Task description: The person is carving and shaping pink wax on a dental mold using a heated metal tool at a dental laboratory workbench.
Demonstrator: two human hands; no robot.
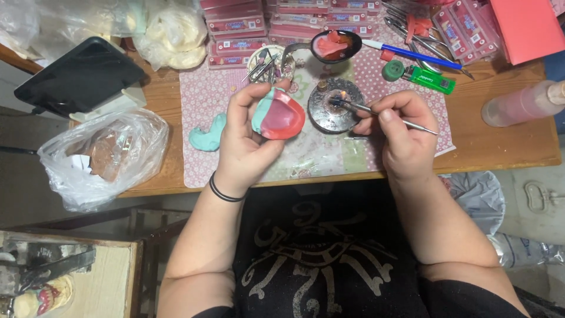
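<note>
Far left, a clear plastic bag point(103, 156) sags over the wooden table point(506, 144) edge, its contents hard to make out; behind it lies a dark tablet point(79, 73). A teal cast piece point(209, 134) rests on the patterned mat point(200, 100) just beside the left hand point(247, 144). That hand is raised palm-up, wrist banded with black ties, fingers curled around a teal dental cast topped with a pink wax plate point(278, 113); the thumb hides part of its rim. Just right sits a small round spirit burner point(331, 106), flame lit. The right hand point(403, 132) pinches a thin metal wax instrument point(385, 115) pen-style, fingers closed on its shaft, tip held in the flame. Behind, a spoon holding pink wax point(335, 46), a blue pen point(412, 54), and a green lighter point(432, 78); stacked pink boxes point(235, 29) are cut off by the top edge.
</note>
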